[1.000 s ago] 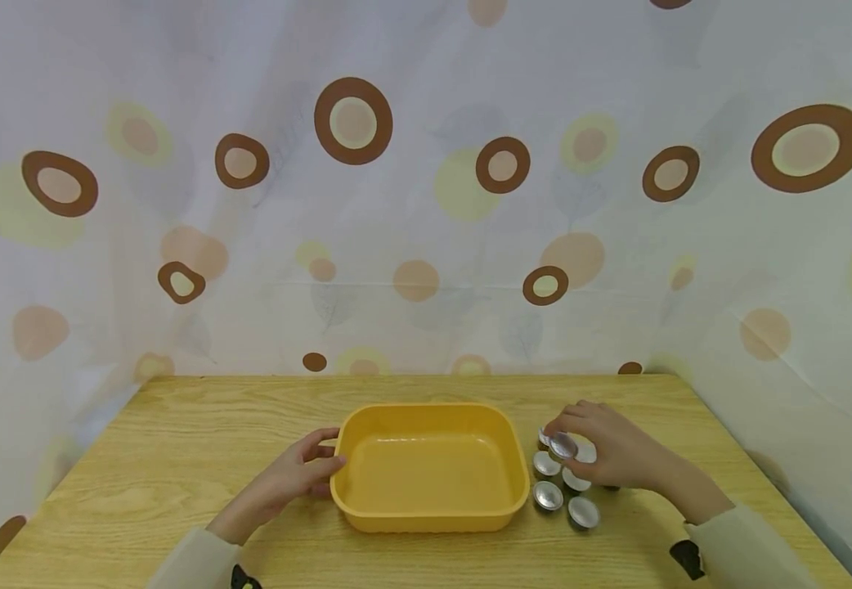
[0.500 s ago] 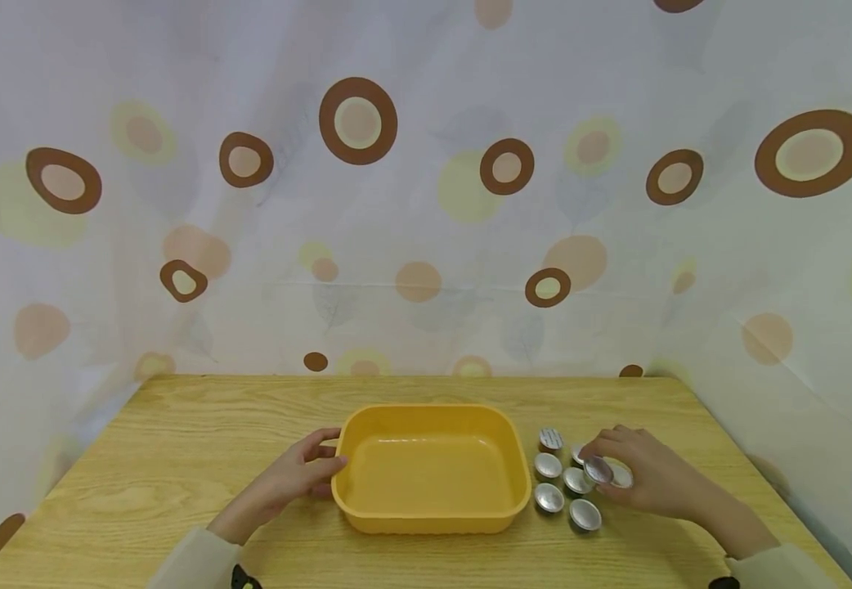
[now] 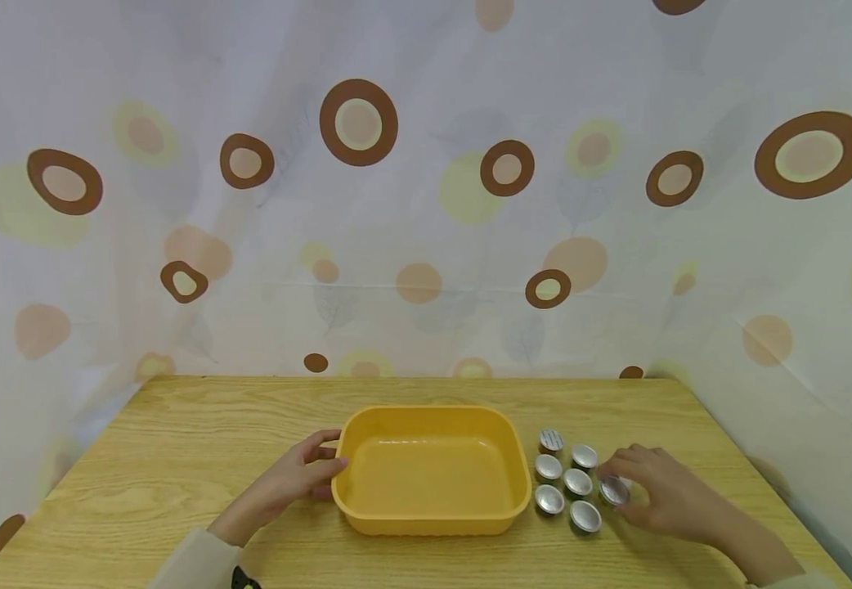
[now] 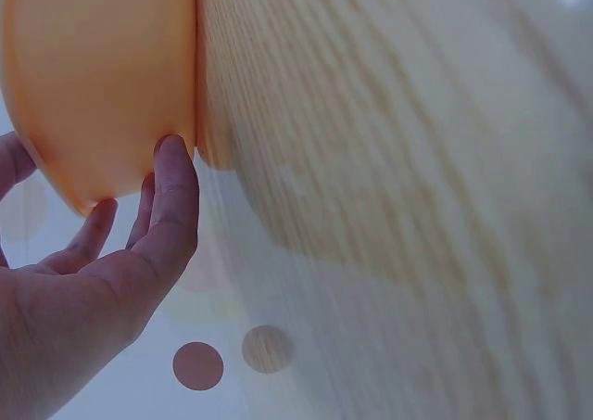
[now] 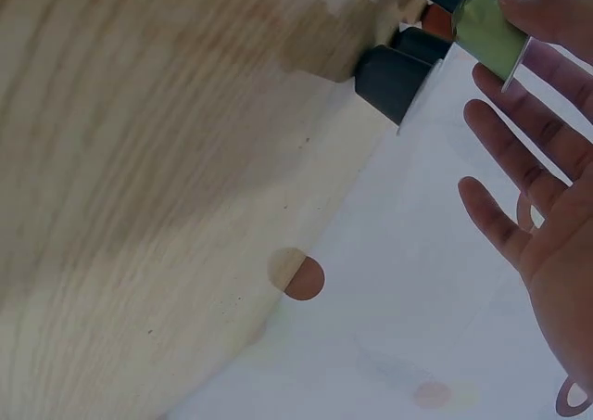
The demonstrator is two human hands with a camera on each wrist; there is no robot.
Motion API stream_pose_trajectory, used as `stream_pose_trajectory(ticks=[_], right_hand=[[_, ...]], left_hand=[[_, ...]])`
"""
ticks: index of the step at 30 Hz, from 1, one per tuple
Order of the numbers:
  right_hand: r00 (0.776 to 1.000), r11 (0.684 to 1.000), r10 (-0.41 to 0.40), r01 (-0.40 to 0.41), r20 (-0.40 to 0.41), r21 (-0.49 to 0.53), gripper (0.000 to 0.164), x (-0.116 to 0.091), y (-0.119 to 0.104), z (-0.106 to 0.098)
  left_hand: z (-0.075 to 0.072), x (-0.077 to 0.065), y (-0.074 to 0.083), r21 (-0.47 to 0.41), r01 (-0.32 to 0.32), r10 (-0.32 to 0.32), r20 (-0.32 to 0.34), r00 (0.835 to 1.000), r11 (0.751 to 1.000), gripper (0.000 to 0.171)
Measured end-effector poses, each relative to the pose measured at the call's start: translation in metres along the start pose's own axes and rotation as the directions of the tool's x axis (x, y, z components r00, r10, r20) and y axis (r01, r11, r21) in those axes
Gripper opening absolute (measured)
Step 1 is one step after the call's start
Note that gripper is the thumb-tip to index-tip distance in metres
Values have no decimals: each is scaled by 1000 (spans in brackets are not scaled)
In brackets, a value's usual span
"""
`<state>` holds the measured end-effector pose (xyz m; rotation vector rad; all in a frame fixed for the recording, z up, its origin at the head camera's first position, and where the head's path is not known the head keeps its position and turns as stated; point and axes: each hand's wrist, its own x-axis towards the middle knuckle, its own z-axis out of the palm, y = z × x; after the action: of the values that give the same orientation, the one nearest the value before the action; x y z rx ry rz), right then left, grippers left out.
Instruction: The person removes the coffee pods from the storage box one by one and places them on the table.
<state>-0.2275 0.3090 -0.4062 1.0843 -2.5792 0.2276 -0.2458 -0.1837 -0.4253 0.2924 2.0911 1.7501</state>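
My left hand (image 3: pixel 289 483) rests at the left end of a yellow plastic tub (image 3: pixel 432 523), its relaxed fingers touching the outer wall. The left wrist view shows those fingers (image 4: pixel 178 174) against the tub's side, low near the table. At the right of the tub, my right hand (image 3: pixel 661 495) pinches a coffee capsule (image 3: pixel 614 491) between thumb and index finger. That capsule has a silver foil lid and, in the right wrist view, a green body (image 5: pixel 488 32); the other fingers are spread loose. Capsule and fingertips are at or close over the tabletop.
Several more foil-lidded capsules (image 3: pixel 577 483) stand in a loose group between tub and right hand. One at the back has a printed lid (image 3: pixel 551 441). Dark capsule bodies (image 5: pixel 394 82) show in the right wrist view. A patterned cloth (image 3: pixel 426 204) hangs behind the wooden table (image 3: pixel 242 409).
My right hand has moved right and nearer with the capsule, lowering it from above the group to the group's right side. The left hand and tub stay put.
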Motion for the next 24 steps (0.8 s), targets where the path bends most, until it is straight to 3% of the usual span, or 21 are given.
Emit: stream_pose_trajectory(ticks=[24], right_hand=[[999, 1000, 9, -9, 46, 0, 49, -15, -2, 11]], left_hand=[[0, 1, 0, 2, 10, -10, -4, 1000, 1000, 66]])
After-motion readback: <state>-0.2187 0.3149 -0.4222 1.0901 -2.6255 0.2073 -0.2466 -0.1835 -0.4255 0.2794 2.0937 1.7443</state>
